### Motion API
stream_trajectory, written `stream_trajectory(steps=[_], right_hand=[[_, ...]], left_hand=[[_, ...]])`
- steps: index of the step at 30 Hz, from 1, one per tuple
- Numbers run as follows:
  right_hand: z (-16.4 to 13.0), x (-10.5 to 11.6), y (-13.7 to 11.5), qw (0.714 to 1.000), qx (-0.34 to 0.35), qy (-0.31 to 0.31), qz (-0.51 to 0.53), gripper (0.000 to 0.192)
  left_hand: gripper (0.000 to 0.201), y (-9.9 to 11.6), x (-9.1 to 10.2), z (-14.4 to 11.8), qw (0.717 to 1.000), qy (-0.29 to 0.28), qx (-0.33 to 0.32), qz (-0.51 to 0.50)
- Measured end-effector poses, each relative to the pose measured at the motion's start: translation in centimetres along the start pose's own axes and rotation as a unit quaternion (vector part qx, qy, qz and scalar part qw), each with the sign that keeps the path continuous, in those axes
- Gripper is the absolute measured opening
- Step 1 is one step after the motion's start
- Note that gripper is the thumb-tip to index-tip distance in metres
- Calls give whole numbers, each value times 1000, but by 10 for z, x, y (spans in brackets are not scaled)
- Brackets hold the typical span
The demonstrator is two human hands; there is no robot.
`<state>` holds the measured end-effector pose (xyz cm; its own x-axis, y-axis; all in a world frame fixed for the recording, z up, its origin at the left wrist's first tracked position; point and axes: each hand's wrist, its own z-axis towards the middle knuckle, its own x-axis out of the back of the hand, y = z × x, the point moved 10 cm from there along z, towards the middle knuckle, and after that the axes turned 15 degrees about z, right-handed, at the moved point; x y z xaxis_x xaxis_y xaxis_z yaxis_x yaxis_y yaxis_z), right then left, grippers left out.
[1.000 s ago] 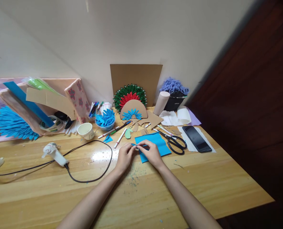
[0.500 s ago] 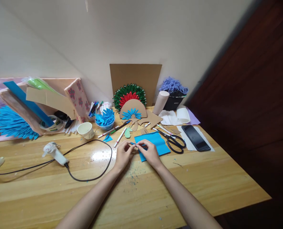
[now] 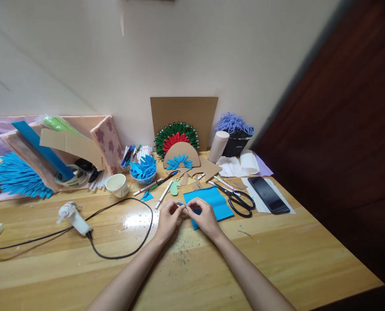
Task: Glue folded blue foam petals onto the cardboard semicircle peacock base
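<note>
My left hand (image 3: 169,219) and my right hand (image 3: 204,216) meet fingertip to fingertip over the table, pinching a small blue piece (image 3: 180,204) between them. Only a sliver of it shows, so its shape is mostly hidden; it looks like blue paper. Under my right hand lies a flat blue sheet (image 3: 216,203). Black-handled scissors (image 3: 242,203) rest against the sheet's right side. A semicircular cardboard piece (image 3: 181,150) with blue petals (image 3: 179,162) leans behind my hands. Beyond my left fingers lie a white marker (image 3: 163,195) and a green cut-out (image 3: 174,188).
A white glue gun (image 3: 77,219) with a looping black cord (image 3: 121,257) lies to the left, by a paper cup (image 3: 117,185) and a bowl of blue scraps (image 3: 143,169). A phone (image 3: 268,195) is on the right. A red-green petal fan (image 3: 176,134) stands behind.
The whole scene sits slightly lower in view, as the camera has tilted up. Both hands keep pinching the small blue piece with little visible movement.
</note>
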<state>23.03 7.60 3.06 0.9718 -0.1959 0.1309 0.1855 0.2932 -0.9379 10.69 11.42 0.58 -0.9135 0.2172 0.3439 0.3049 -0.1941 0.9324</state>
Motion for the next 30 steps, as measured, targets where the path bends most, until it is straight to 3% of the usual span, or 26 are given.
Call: stream_trajectory(steps=[13, 16, 21, 30], right_hand=[[3, 2, 8, 999, -35, 0, 23, 9], [3, 5, 10, 999, -45, 11, 27, 10], [2, 5, 9, 998, -49, 12, 48, 12], [1, 5, -6, 1000, 3, 7, -2, 8]], left_hand=[[26, -23, 0, 6, 992, -4, 70, -103], [26, -20, 2, 6, 993, 5, 60, -97], [25, -10, -9, 3, 997, -31, 33, -57], [22, -4, -9, 0, 999, -34, -5, 0]])
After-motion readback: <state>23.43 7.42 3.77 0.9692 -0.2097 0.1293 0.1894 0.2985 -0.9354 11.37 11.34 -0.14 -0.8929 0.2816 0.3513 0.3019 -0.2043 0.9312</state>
